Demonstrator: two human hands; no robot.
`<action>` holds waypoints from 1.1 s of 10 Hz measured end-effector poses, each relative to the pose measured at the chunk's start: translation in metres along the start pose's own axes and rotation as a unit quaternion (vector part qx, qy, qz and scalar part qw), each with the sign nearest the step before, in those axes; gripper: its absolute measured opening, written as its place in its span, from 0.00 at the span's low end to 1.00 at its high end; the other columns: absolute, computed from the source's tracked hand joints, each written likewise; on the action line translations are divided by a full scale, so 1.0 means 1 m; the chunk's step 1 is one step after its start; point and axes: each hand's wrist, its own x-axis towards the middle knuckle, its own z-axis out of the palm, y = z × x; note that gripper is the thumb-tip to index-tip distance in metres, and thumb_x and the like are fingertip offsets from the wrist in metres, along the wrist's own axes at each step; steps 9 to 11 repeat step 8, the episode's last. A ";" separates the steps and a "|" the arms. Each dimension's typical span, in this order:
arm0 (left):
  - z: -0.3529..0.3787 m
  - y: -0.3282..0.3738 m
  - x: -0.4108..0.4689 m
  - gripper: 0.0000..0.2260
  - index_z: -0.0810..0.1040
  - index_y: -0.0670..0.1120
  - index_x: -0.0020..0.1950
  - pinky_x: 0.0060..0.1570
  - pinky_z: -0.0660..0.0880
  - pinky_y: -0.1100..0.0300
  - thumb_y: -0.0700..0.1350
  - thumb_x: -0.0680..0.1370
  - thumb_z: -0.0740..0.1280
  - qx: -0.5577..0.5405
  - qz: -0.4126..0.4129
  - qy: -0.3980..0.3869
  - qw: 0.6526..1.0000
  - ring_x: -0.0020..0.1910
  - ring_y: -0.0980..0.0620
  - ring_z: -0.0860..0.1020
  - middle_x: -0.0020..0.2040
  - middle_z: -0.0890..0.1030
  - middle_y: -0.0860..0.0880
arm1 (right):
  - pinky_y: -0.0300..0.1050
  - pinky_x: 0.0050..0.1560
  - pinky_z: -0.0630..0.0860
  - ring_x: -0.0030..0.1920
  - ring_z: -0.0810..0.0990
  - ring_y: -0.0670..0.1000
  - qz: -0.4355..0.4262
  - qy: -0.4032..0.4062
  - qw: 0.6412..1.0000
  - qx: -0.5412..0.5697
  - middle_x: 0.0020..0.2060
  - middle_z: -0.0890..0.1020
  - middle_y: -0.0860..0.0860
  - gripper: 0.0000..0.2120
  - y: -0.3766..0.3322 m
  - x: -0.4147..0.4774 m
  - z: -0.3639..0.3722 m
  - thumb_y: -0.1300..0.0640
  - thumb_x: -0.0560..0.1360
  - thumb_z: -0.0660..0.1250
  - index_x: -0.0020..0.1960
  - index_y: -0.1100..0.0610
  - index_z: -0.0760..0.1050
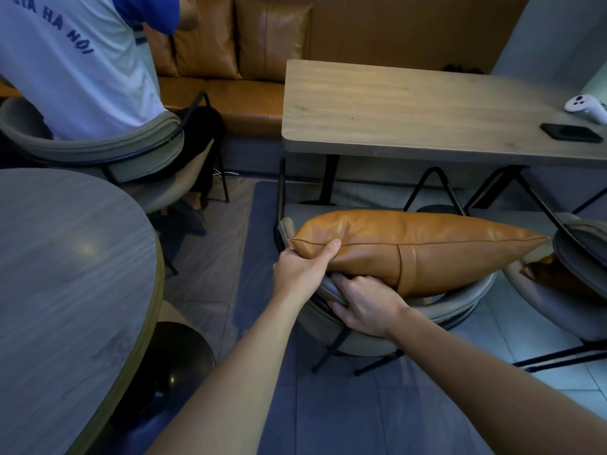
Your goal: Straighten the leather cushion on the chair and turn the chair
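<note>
A tan leather cushion [423, 247] lies lengthwise across a grey padded chair [460, 300], resting on the curved backrest. My left hand [303, 267] grips the cushion's left corner, thumb on top along the seam. My right hand [364, 307] is closed around the chair's backrest rim just below the cushion. The chair's seat is hidden under the cushion, and its black legs show beneath.
A rectangular wooden table [410, 110] stands just beyond the chair, with a black phone [571, 132] and a white controller [588, 108] on it. A round table [59, 274] is at the left. A seated person [75, 60] occupies another chair. A second grey chair [578, 267] is at the right.
</note>
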 end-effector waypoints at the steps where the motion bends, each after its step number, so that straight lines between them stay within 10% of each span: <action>1: 0.001 -0.001 0.000 0.33 0.83 0.50 0.56 0.58 0.77 0.52 0.72 0.62 0.73 -0.004 -0.001 -0.004 1.000 0.55 0.49 0.81 0.51 0.84 0.52 | 0.53 0.48 0.78 0.50 0.85 0.62 0.005 0.001 1.000 -0.006 0.51 0.84 0.58 0.18 -0.001 0.000 0.001 0.48 0.81 0.62 0.66 0.57 0.69; 4: -0.015 -0.005 -0.008 0.36 0.74 0.52 0.70 0.65 0.72 0.52 0.69 0.67 0.72 0.011 -0.009 -0.080 0.997 0.64 0.50 0.76 0.63 0.80 0.53 | 0.53 0.46 0.76 0.51 0.84 0.63 0.031 -0.012 0.999 -0.013 0.53 0.85 0.58 0.19 -0.005 -0.003 0.005 0.48 0.82 0.61 0.69 0.57 0.66; 7: -0.062 0.035 -0.020 0.07 0.85 0.48 0.43 0.50 0.76 0.57 0.50 0.74 0.71 0.332 0.057 -0.188 0.923 0.50 0.52 0.81 0.45 0.84 0.52 | 0.51 0.60 0.75 0.60 0.80 0.58 0.123 -0.194 0.970 0.077 0.59 0.82 0.53 0.22 -0.018 0.001 -0.070 0.41 0.81 0.61 0.67 0.55 0.77; 11: -0.069 0.077 -0.037 0.10 0.81 0.49 0.36 0.43 0.75 0.57 0.53 0.73 0.68 0.433 0.092 -0.158 0.883 0.45 0.49 0.80 0.40 0.82 0.51 | 0.49 0.58 0.73 0.58 0.79 0.56 0.129 -0.156 0.972 0.115 0.57 0.82 0.52 0.22 -0.016 -0.001 -0.117 0.42 0.82 0.60 0.66 0.57 0.79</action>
